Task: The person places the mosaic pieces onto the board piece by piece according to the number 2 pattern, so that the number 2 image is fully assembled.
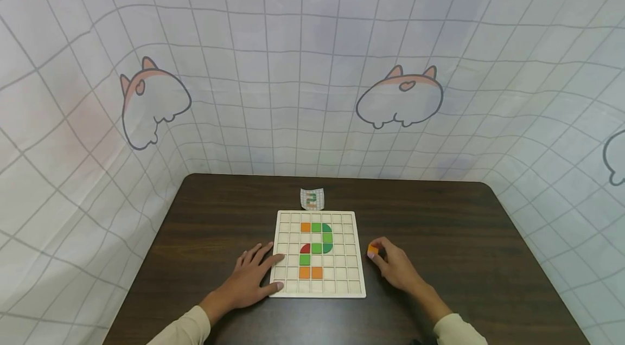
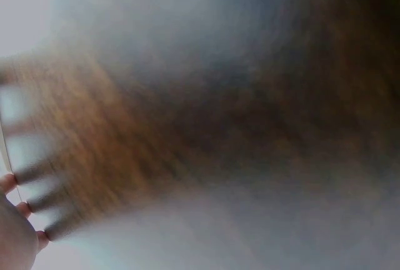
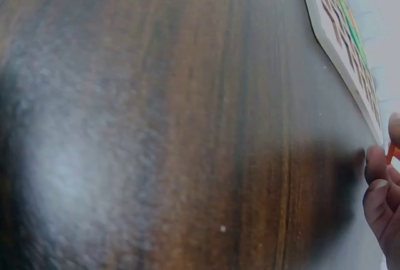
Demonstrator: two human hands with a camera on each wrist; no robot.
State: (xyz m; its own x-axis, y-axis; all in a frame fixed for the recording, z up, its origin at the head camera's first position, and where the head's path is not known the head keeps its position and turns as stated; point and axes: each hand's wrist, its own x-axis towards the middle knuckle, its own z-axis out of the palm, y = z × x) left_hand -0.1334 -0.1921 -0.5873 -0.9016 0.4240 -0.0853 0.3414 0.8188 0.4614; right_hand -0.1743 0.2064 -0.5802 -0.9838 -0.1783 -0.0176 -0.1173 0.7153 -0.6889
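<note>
A cream grid board (image 1: 342, 285) lies on the dark table, with orange, green and red tiles set in its cells in a shape like a 2. My right hand (image 1: 396, 266) pinches an orange tile (image 1: 373, 249) just off the board's right edge; in the right wrist view the orange tile (image 3: 391, 153) shows between the fingertips. On the other side, my left hand (image 1: 249, 279) rests with spread fingers, its thumb and index finger over the board's left edge. Only part of the left hand (image 2: 15, 235) appears in the left wrist view.
Behind the board lies a small pattern card (image 1: 312, 199) printed with a similar coloured shape. Brown table (image 1: 234, 198) surrounds the board, and a white gridded curtain (image 1: 293, 90) encloses the table's back and sides.
</note>
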